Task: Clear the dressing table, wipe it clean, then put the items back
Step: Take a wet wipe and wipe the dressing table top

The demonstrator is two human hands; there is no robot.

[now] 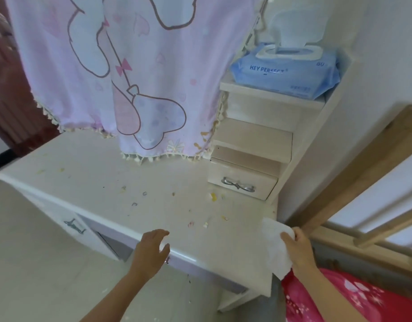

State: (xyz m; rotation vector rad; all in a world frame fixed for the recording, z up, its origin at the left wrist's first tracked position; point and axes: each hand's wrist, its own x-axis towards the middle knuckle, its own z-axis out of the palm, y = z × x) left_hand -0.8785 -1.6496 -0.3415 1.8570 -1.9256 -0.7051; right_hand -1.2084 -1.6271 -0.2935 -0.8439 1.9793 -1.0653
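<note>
At the far left, the pale floor (37, 252) is showing beside the white tabletop (95, 168), which is lying bare of items, so the clearing step is looking done. A pink printed cloth (130, 66) is hanging over the back of the dressing table, its tasselled hem just reaching the surface.

The left hand (151, 249) is reaching to the front edge with its fingers loosely spread and holding nothing, probably to steady the body for wiping; whether it is actually touching the edge I cannot tell. Ahead of it, small coloured marks (213, 196) are dotting the surface, which is likely what the wiping is aimed at.

Further right, a little drawer (242, 184) is sitting under stepped shelves, and a blue pack of wet wipes (286, 73) is lying on the top shelf with its lid up, handy for pulling another sheet.

The right hand (298, 249) is pinching a white wipe (274, 242) by one side at the near right corner, so the sheet is hanging partly over the edge, apparently about to start the wipe. A wooden bed frame (363, 170) is standing against the wall at the far right.
</note>
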